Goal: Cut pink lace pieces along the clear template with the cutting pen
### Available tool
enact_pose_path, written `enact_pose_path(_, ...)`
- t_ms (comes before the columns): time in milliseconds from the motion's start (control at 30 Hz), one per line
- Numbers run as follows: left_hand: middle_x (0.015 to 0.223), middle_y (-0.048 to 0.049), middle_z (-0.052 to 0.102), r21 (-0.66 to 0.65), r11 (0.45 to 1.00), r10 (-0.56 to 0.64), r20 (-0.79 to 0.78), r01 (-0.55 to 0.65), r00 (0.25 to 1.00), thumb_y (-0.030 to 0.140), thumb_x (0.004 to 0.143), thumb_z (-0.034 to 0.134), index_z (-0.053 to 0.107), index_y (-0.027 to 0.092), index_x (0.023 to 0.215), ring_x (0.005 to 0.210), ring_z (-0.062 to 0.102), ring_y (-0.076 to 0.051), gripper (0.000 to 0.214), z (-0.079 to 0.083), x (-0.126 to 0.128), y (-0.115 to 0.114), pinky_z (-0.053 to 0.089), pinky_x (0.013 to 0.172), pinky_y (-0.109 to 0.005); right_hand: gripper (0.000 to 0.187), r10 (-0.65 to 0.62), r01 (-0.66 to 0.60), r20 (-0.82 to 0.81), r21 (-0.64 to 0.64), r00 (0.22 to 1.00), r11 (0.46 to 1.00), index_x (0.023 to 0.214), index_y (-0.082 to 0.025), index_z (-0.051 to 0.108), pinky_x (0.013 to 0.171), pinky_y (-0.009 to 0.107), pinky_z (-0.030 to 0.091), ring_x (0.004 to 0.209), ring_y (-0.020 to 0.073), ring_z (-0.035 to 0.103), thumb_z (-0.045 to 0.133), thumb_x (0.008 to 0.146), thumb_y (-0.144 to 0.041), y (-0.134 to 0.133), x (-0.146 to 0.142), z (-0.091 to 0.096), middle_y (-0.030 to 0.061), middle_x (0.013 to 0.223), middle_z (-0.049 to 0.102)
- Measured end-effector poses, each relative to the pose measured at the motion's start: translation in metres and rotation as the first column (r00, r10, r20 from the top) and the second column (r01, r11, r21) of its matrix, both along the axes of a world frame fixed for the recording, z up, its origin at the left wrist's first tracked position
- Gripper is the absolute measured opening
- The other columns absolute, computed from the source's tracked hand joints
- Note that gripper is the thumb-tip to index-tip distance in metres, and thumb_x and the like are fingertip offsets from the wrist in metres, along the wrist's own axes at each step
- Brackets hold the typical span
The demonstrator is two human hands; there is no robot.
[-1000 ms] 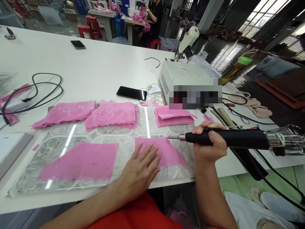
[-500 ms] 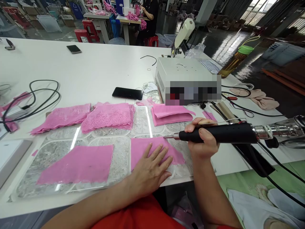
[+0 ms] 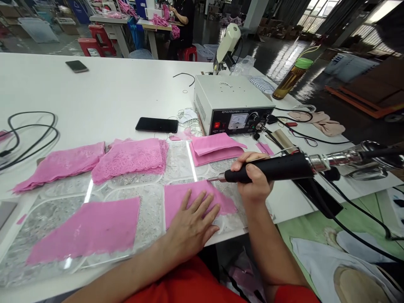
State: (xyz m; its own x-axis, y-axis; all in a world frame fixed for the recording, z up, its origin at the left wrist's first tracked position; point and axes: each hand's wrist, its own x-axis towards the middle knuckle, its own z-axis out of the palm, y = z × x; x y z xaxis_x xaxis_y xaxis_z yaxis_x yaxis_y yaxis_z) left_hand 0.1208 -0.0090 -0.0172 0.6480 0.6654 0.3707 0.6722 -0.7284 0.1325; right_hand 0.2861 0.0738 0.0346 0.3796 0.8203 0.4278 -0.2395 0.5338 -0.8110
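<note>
My left hand (image 3: 192, 223) lies flat with its fingers spread on a small pink fabric piece (image 3: 179, 194) that rests on a clear plastic sheet (image 3: 151, 219) near the table's front edge. My right hand (image 3: 252, 179) is closed round the black handle of a corded cutting tool (image 3: 277, 167). The tool's metal tip (image 3: 213, 179) sits at the upper right edge of that pink piece. A larger pink piece (image 3: 85, 227) lies to the left on the same sheet.
Two stacks of pink lace (image 3: 129, 156) and folded pink fabric (image 3: 213, 148) lie behind. A white control box (image 3: 230, 99), black phone (image 3: 157, 124), cables (image 3: 28, 134) and a bottle (image 3: 292, 75) stand on the white table. Another person sits at a far table (image 3: 179, 12).
My right hand has brought the tool leftward and lower, so its tip now meets the pink piece's edge. My left hand stays flat on the fabric.
</note>
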Motion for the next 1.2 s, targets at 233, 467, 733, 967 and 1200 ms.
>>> enact_pose_path(233, 0.140, -0.0077, 0.054, -0.015, 0.997, -0.072, -0.008, 0.072, 0.997, 0.043, 0.099, 0.046, 0.055, 0.022, 0.132, 0.135, 0.045, -0.026, 0.040, 0.010, 0.001, -0.003, 0.020, 0.118, -0.053, 0.012, -0.080, 0.079, -0.052, -0.019, 0.995, 0.997, 0.074, -0.020, 0.053, 0.050, 0.028, 0.045, 0.050, 0.0085, 0.051, 0.056, 0.063, -0.026, -0.017, 0.026, 0.015, -0.0020, 0.074, 0.054)
enact_pose_path(467, 0.141, -0.0048, 0.054, -0.026, 0.977, -0.211, -0.008, 0.210, 0.978, 0.045, 0.097, 0.048, 0.056, 0.022, 0.130, 0.134, 0.046, -0.025, 0.041, 0.014, 0.014, -0.009, 0.023, 0.119, -0.047, 0.012, -0.098, 0.097, -0.011, -0.075, 0.995, 0.992, 0.072, -0.018, 0.058, 0.046, 0.027, 0.046, 0.050, 0.0094, 0.053, 0.055, 0.062, -0.022, -0.053, 0.062, 0.013, -0.0004, 0.072, 0.056)
enact_pose_path(733, 0.140, -0.0064, 0.054, -0.029, 0.974, -0.225, -0.015, 0.225, 0.974, 0.045, 0.096, 0.051, 0.055, 0.021, 0.129, 0.133, 0.047, -0.025, 0.041, 0.011, 0.020, -0.011, 0.027, 0.116, -0.047, 0.010, -0.102, 0.101, -0.029, -0.052, 0.994, 0.994, 0.071, -0.018, 0.059, 0.047, 0.027, 0.047, 0.051, 0.0096, 0.054, 0.055, 0.062, -0.019, -0.054, 0.060, 0.008, -0.0002, 0.072, 0.057)
enact_pose_path(967, 0.144, -0.0092, 0.050, -0.109, 0.960, -0.266, -0.086, 0.256, 0.960, 0.043, 0.102, 0.038, 0.051, 0.020, 0.134, 0.135, 0.044, -0.028, 0.042, 0.016, 0.018, -0.010, 0.032, 0.112, -0.053, 0.010, -0.075, 0.075, 0.002, -0.052, 0.997, 0.996, 0.073, -0.017, 0.059, 0.048, 0.028, 0.048, 0.051, 0.0102, 0.055, 0.057, 0.064, -0.020, -0.053, 0.061, 0.006, 0.0003, 0.072, 0.058)
enact_pose_path(1200, 0.143, -0.0080, 0.051, -0.085, 0.967, -0.248, -0.069, 0.242, 0.966, 0.043, 0.102, 0.036, 0.053, 0.021, 0.133, 0.134, 0.046, -0.026, 0.041, 0.014, 0.018, -0.011, 0.034, 0.112, -0.051, 0.008, -0.074, 0.075, 0.019, -0.048, 0.997, 0.996, 0.072, -0.017, 0.058, 0.049, 0.029, 0.048, 0.052, 0.0110, 0.055, 0.057, 0.064, -0.019, -0.054, 0.062, 0.007, 0.0002, 0.071, 0.058)
